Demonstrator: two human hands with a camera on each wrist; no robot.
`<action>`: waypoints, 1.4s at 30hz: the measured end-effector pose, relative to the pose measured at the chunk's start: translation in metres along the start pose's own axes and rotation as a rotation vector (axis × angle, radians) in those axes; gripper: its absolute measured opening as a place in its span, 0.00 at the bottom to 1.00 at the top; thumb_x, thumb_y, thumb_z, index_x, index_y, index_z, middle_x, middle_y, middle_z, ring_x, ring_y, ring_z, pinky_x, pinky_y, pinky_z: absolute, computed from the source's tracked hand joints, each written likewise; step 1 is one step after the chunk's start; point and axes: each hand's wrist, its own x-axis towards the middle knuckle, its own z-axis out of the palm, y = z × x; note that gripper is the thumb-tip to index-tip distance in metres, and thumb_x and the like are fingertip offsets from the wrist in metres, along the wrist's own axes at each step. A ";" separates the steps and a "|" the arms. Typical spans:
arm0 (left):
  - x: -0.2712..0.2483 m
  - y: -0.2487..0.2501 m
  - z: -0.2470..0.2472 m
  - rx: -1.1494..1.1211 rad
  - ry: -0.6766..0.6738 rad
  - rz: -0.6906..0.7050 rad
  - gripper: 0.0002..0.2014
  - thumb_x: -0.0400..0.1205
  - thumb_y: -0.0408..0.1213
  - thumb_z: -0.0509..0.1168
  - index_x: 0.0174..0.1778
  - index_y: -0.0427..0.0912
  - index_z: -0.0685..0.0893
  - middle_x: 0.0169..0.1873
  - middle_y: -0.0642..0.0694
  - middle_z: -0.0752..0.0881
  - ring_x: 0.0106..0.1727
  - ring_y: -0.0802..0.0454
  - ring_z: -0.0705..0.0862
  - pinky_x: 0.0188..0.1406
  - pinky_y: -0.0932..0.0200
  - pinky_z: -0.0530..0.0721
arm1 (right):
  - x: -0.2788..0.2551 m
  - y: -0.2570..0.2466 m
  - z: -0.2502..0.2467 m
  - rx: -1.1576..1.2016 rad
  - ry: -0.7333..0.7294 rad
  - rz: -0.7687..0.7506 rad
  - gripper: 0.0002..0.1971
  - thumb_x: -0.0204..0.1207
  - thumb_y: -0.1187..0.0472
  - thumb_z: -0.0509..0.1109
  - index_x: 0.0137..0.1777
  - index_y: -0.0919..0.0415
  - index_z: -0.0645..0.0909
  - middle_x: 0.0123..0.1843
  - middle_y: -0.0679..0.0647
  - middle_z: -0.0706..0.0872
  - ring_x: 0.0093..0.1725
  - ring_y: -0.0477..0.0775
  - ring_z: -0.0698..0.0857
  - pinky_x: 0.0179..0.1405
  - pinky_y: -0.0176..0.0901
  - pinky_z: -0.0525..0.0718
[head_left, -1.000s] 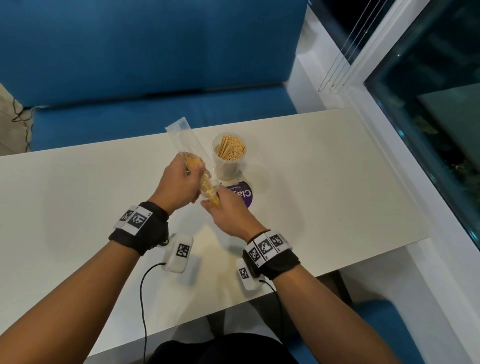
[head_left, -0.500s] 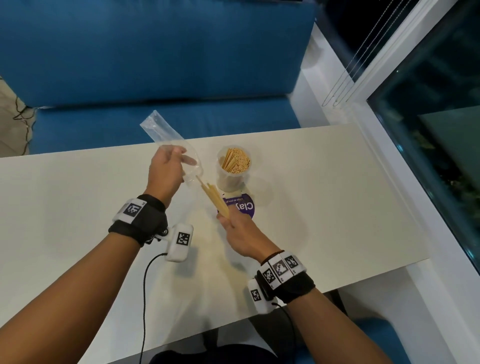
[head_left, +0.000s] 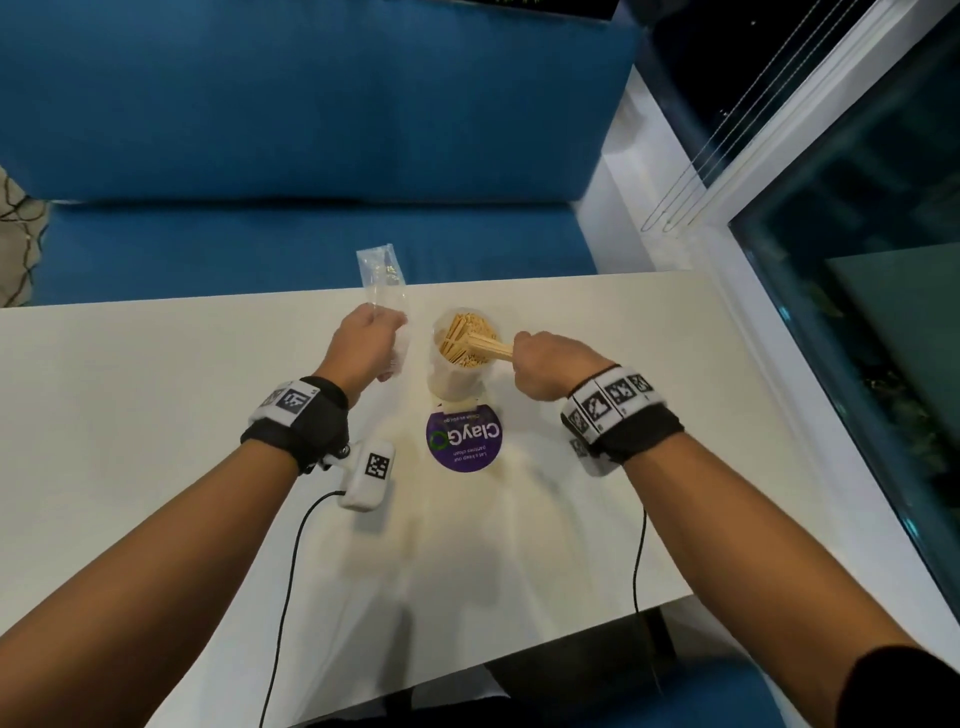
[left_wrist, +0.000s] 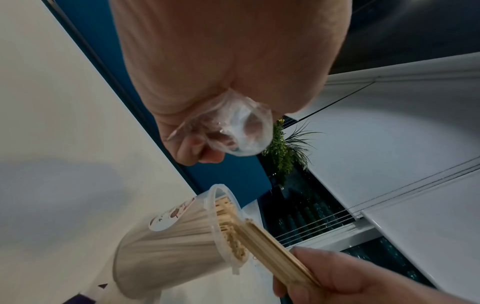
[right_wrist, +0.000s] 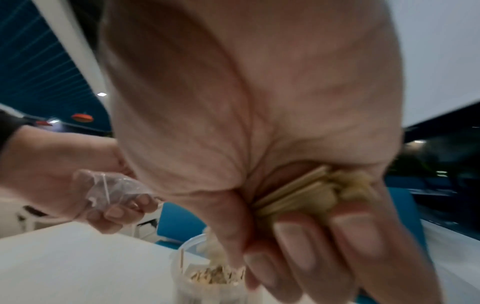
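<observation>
A clear plastic tub (head_left: 457, 376) (left_wrist: 166, 255) (right_wrist: 207, 288) packed with thin wooden sticks stands upright on the white table (head_left: 156, 415). My right hand (head_left: 545, 369) (right_wrist: 285, 205) grips a bundle of wooden sticks (head_left: 485, 347) (left_wrist: 275, 255) (right_wrist: 293, 193), whose far ends reach over the tub's mouth. My left hand (head_left: 363, 343) (left_wrist: 207, 133) holds a clear plastic sleeve (head_left: 382, 283) (left_wrist: 228, 127) (right_wrist: 111, 189) just left of the tub. The sleeve stands upward and looks nearly empty.
A round purple lid (head_left: 464, 439) with white lettering lies flat on the table just in front of the tub. A blue bench (head_left: 311, 156) runs behind the table. A white window ledge (head_left: 727, 312) and glass (head_left: 857, 260) border the right side.
My right hand pulled the stick bundle out of the sleeve, then swung it right and up over the tub's mouth. My left hand kept the emptied sleeve and turned it upright.
</observation>
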 end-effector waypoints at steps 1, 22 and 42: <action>0.004 0.001 0.003 0.022 -0.012 -0.010 0.17 0.88 0.50 0.61 0.64 0.40 0.79 0.48 0.41 0.80 0.40 0.46 0.78 0.36 0.54 0.77 | 0.003 -0.003 -0.005 -0.048 -0.025 0.004 0.16 0.89 0.63 0.56 0.73 0.65 0.74 0.54 0.57 0.82 0.50 0.57 0.83 0.45 0.48 0.79; 0.037 -0.020 0.017 0.291 -0.145 0.111 0.19 0.83 0.49 0.72 0.70 0.54 0.84 0.63 0.45 0.86 0.45 0.48 0.90 0.32 0.63 0.81 | 0.052 -0.057 -0.032 -0.573 0.023 -0.072 0.12 0.90 0.53 0.62 0.61 0.59 0.81 0.38 0.52 0.76 0.48 0.54 0.82 0.59 0.46 0.83; 0.039 -0.028 0.019 0.237 -0.159 0.090 0.18 0.84 0.49 0.71 0.70 0.53 0.84 0.55 0.46 0.88 0.42 0.46 0.92 0.33 0.63 0.81 | 0.080 -0.027 -0.026 0.232 0.188 -0.185 0.17 0.70 0.57 0.87 0.58 0.53 0.88 0.57 0.50 0.86 0.53 0.51 0.88 0.44 0.38 0.84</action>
